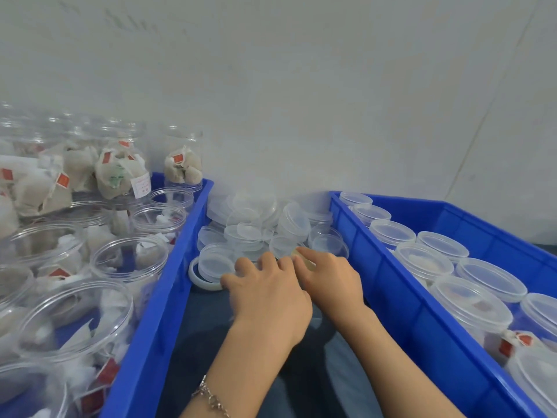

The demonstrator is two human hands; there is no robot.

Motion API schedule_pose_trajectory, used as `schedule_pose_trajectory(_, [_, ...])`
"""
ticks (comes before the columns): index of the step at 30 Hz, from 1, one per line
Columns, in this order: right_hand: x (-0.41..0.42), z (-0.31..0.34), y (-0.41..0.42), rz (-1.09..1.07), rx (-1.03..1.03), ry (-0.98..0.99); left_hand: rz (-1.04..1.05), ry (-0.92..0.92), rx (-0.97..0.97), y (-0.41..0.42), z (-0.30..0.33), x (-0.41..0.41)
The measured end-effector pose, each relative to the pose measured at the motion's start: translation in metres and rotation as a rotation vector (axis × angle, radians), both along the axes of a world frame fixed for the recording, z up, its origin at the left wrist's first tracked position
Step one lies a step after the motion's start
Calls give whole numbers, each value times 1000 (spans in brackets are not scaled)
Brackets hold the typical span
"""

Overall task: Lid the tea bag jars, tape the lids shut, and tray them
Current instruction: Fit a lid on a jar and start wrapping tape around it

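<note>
Your right hand (328,277) pinches a small yellowish tape roll (303,257), index finger extended over it. Your left hand (265,288) rests beside it, fingers curled, grip hidden. Just beyond the fingertips lies a pile of clear plastic lids (256,227). Left: open tea bag jars (126,257) in a blue crate (159,297). Right: lidded jars (470,303) in another blue tray (422,315).

Both hands meet over the lids (256,230) between two blue trays: left hand (265,292) spread, right hand (330,277) seemingly pinching something yellowish.
</note>
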State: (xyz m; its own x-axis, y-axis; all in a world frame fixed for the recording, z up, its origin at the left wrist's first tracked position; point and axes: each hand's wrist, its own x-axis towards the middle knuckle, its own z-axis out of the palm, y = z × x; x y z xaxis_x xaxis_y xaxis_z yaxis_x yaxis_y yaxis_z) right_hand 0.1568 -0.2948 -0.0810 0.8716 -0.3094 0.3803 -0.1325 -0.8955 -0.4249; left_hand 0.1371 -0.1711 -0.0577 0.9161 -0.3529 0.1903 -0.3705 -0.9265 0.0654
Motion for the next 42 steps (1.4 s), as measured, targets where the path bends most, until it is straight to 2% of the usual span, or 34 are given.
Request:
schedule_pose_trajectory(3, [4, 6, 4, 15, -11, 6, 19, 30, 14, -1, 3, 3])
schedule_pose_trajectory(6, [13, 12, -5, -49, -130, 56, -28, 23, 3, 0, 5, -4])
schedule_pose_trajectory(8, [19, 30, -24, -172, 50, 59, -90, 19, -13, -1, 3, -13])
schedule_pose_trajectory(9, [22, 37, -30, -165, 134, 33, -106, 26, -14, 0, 4, -17])
schedule_pose_trajectory(12, [26, 48, -23, -43, 107, -48, -83, 66, -67, -2, 5, -18])
schedule_pose_trajectory(16, [11, 28, -12, -54, -45, -29, -4, 73, -118, -8, 8, -12])
schedule_pose_trajectory(20, [-19, -11, -16, -28, -336, 171, 63, 128, -109, -18, 13, -10])
schedule_pose_trajectory(22, [-34, -31, -15, 14, -392, 210, 89, 129, -113, -20, 14, -11])
schedule_pose_trajectory(24, [-44, -48, -14, 78, -397, 221, 117, 76, -231, -20, 13, -13])
schedule_pose_trajectory(26, [-49, -61, -13, 113, -397, 207, 93, -70, -622, -16, 12, -17])
schedule_pose_trajectory(28, [-54, -68, -14, 107, -403, 196, -32, -344, -1018, -8, 10, -22])
schedule_pose_trajectory(30, [-58, -68, -14, 104, -398, 243, -24, -651, -1119, 3, 4, -30])
schedule_pose_trajectory(31, [-60, -67, -14, 104, -383, 266, 4, -692, -1132, 7, -3, -32])
schedule_pose_trajectory(33, [-65, -59, -11, 104, -347, 254, 102, -535, -1252, 13, -19, -35])
schedule_pose_trajectory(35, [-70, -49, -6, 127, -245, 141, 242, -210, -1433, 18, -32, -37])
schedule_pose_trajectory(38, [-81, -30, 13, 210, 105, -40, 330, 159, -1557, 20, -43, -42])
schedule_pose_trajectory(40, [-88, -24, 31, 319, 305, -34, 287, 245, -1592, 17, -48, -45])
schedule_pose_trajectory(42, [-91, -21, 45, 356, 436, 19, 237, 247, -1629, 11, -47, -48])
